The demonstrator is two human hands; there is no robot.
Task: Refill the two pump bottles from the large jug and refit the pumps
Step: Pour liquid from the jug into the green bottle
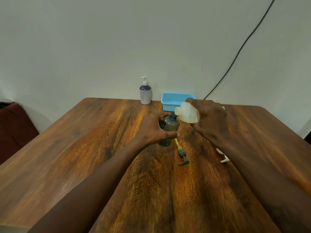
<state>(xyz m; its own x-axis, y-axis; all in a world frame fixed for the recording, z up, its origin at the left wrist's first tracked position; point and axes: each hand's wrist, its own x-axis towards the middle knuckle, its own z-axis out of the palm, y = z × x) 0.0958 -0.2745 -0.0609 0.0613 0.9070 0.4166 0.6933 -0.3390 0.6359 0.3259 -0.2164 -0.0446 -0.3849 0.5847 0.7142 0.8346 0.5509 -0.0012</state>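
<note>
My left hand [154, 130] curls around the upright grey bottle [170, 126] on the table [80, 148]. My right hand [210, 118] grips the tilted white jug [186, 113], spout just beside the bottle's open neck.

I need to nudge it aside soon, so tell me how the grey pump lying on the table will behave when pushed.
The grey pump looks small and plastic, so probably light. Its bent spout and long thin tube should make it pivot rather than roll. The tube looks yellowish, maybe wet, so it may smear the table.
</note>
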